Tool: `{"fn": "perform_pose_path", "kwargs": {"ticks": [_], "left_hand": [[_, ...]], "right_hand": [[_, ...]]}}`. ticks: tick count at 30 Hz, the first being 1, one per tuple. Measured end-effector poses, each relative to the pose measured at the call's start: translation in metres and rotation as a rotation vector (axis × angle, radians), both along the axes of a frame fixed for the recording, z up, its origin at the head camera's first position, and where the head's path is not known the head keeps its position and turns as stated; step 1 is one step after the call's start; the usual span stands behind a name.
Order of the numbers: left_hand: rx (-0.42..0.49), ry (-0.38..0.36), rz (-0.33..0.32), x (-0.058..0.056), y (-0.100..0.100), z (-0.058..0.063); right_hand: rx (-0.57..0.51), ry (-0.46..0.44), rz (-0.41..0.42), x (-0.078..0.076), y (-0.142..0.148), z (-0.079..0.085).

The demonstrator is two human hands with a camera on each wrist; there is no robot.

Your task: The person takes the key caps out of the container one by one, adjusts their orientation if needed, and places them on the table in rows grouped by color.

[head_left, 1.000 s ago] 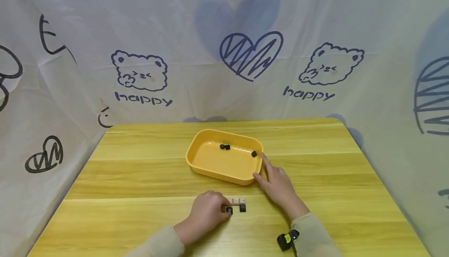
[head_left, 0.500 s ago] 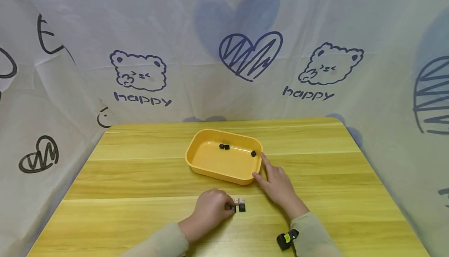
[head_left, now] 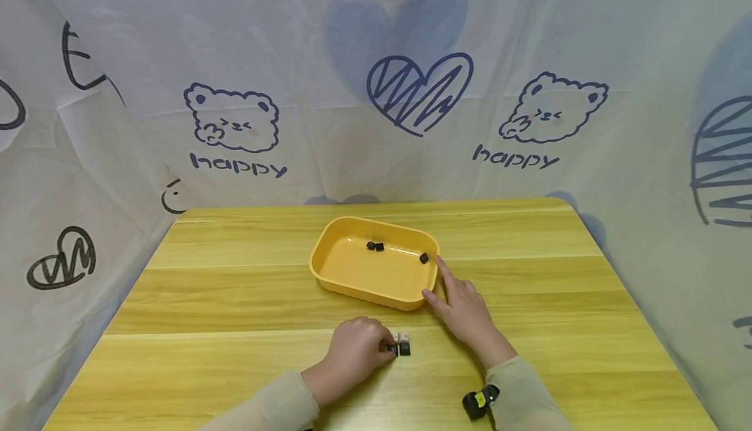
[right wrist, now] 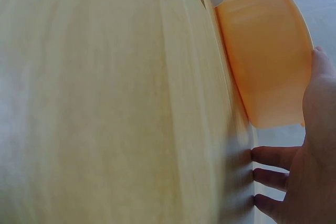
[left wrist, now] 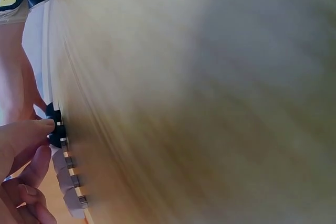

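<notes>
My left hand [head_left: 358, 347] pinches a black keycap [head_left: 392, 351] between thumb and fingertips, low over the table. Right beside it sits another black keycap [head_left: 405, 349]. Behind these two runs a row of white keycaps [head_left: 404, 337], partly hidden by the left hand; in the left wrist view several white keycaps [left wrist: 65, 179] stand in line. My right hand [head_left: 467, 313] touches the near right corner of a yellow plastic tray [head_left: 358, 292], thumb and index finger spread along its rim. In the right wrist view its other fingers [right wrist: 273, 157] reach down to the tabletop.
Inside the tray lie two black keycaps [head_left: 375, 246] close together at the back and one black keycap [head_left: 424, 258] near the right wall. The wood-grain table [head_left: 205, 326] is enclosed by a printed white cloth [head_left: 329, 143]. A black wrist camera [head_left: 478, 401] sits on the right sleeve.
My left hand has slid the pinched black keycap slightly right, narrowing the gap to the other black keycap and covering more of the white row. The right hand and tray stay put.
</notes>
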State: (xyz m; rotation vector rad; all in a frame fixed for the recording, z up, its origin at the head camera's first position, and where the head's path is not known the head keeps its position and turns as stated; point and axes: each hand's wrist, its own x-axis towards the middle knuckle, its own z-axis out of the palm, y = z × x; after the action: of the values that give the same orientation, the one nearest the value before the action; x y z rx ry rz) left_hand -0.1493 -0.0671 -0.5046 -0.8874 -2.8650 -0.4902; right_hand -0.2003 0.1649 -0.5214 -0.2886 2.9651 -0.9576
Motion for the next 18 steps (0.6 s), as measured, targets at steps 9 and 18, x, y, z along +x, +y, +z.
{"fn": "perform_pose_path", "kwargs": {"ticks": [9,18], "left_hand": [[-0.014,0.011,-0.002,-0.0015,0.0024,-0.0027],[-0.003,0.019,-0.010,-0.0027,0.0032,-0.0018]], "right_hand": [[0.001,0.004,0.004,-0.0014,0.0000,-0.0023],[0.009,0.003,0.002,-0.0023,0.0004,-0.0022]]}}
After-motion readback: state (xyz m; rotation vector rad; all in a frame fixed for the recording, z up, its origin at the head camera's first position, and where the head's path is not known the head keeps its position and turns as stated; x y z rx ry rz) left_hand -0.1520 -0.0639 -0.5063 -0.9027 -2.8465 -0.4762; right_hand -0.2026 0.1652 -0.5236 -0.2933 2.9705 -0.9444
